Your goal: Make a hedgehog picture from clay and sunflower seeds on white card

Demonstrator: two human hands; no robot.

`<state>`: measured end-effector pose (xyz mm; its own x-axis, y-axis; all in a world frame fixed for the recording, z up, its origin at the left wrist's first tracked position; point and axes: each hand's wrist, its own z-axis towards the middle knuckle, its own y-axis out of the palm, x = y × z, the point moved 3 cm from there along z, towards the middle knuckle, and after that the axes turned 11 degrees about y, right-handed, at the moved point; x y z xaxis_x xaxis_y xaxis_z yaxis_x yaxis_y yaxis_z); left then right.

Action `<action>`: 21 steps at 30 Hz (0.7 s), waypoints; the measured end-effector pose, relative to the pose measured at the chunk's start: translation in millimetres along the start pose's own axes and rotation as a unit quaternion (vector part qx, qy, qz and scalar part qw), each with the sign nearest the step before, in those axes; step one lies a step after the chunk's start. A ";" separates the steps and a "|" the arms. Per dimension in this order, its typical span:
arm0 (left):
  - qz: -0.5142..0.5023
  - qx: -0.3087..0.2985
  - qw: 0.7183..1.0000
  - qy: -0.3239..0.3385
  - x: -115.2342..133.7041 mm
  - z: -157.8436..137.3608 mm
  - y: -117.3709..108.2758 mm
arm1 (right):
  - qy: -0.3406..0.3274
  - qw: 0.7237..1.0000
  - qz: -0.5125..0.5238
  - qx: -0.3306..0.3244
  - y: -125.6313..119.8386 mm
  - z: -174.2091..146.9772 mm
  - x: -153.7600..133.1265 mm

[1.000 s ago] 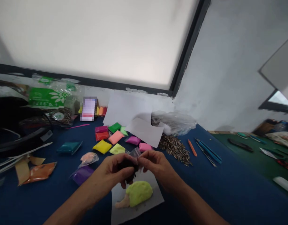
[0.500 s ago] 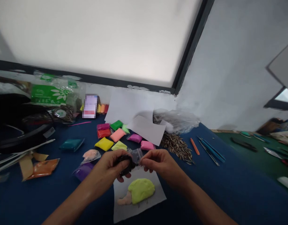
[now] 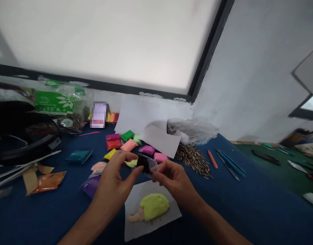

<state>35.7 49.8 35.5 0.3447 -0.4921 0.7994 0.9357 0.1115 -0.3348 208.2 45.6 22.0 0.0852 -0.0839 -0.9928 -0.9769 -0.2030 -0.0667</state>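
Observation:
Between my hands is a clear plastic packet of black clay. My left hand has it between thumb and fingers from the left. My right hand pinches the packet's clear plastic end on the right. Just below them lies a sheet of white paper. On it is a flattened, rounded shape of yellow-green clay, joined at its lower left by a small beige clay piece. Some pencil lines show under the shape.
Several colored clay packets lie beyond my hands, among them a pink one. A purple packet is near my left wrist. Striped seeds are heaped at right, beside an orange tool and blue tweezers. A phone stands behind.
My left hand has shifted from being wrapped around the black clay to a looser hold at its edge. The packet has risen slightly, and more of it shows.

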 end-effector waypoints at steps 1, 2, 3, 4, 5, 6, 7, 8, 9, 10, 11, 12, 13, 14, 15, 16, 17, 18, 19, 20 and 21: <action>0.011 -0.024 1.000 0.014 3.5 -1.8 2.9 | -0.012 1.000 -0.004 0.013 1.4 -1.3 1.1; 0.000 -0.067 0.998 0.008 5.8 -3.9 7.4 | -0.022 0.999 -0.005 0.022 3.1 -2.6 2.2; -0.020 -0.099 0.995 -0.006 7.3 -6.1 11.2 | -0.030 0.999 -0.006 0.026 4.9 -3.8 3.2; -0.036 -0.119 0.992 -0.015 8.7 -7.8 14.0 | -0.034 0.999 -0.003 0.026 6.5 -4.7 4.0; -0.049 -0.131 0.990 -0.021 9.6 -9.1 15.9 | -0.034 0.999 0.002 0.021 7.9 -5.1 4.5; -0.055 -0.133 0.989 -0.021 10.3 -9.7 16.8 | -0.030 0.999 0.011 0.012 8.8 -5.1 4.7; -0.055 -0.135 0.989 -0.017 10.7 -9.9 17.1 | -0.021 1.000 0.018 -0.002 9.5 -4.5 4.7; -0.052 -0.138 0.989 -0.013 10.7 -10.0 17.1 | -0.010 1.000 0.023 -0.018 9.8 -3.6 4.4; -0.046 -0.140 0.989 -0.010 10.6 -10.1 16.8 | 0.000 0.999 0.025 -0.031 9.5 -2.4 3.9; -0.037 -0.143 0.989 -0.008 10.4 -10.3 16.6 | 0.008 0.999 0.020 -0.035 8.6 -1.1 3.4; -0.028 -0.148 0.989 -0.004 10.4 -10.8 16.6 | 0.014 1.000 0.008 -0.027 7.0 0.3 3.0; -0.020 -0.151 0.988 0.003 10.9 -11.3 16.8 | 0.015 1.000 -0.007 -0.006 4.9 1.5 2.6; -0.014 -0.152 0.988 0.015 12.0 -12.0 17.1 | 0.012 0.999 -0.022 0.020 2.6 2.5 2.3; -0.013 -0.154 0.988 0.030 13.5 -12.6 17.5 | 0.008 0.998 -0.033 0.044 0.7 3.1 2.0; -0.018 -0.156 0.986 0.047 15.3 -13.2 17.9 | 0.006 0.997 -0.039 0.061 -0.5 3.3 1.8; -0.028 -0.161 0.985 0.061 16.9 -13.4 18.0 | 0.008 0.997 -0.039 0.071 -1.2 3.3 1.7; -0.037 -0.161 0.984 0.071 17.9 -13.3 17.4 | 0.013 0.997 -0.033 0.074 -1.4 2.9 1.4; -0.039 -0.155 0.984 0.076 17.9 -12.7 16.1 | 0.020 0.997 -0.023 0.075 -1.5 2.4 0.9; -0.031 -0.141 0.986 0.077 16.8 -11.6 13.9 | 0.029 0.997 -0.010 0.075 -1.5 1.7 0.3; -0.018 -0.122 0.990 0.073 14.3 -10.1 11.4 | 0.036 0.997 0.007 0.072 -1.4 1.0 -0.7; 0.002 -0.095 0.993 0.064 10.7 -8.5 8.5 | 0.041 0.997 0.027 0.065 -1.2 0.4 -1.7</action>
<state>46.7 38.1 37.0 0.3246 -0.5990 0.7320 0.8990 -0.0453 -0.4357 209.1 46.3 23.8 0.0423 -0.1709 -0.9844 -0.9972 -0.0681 -0.0311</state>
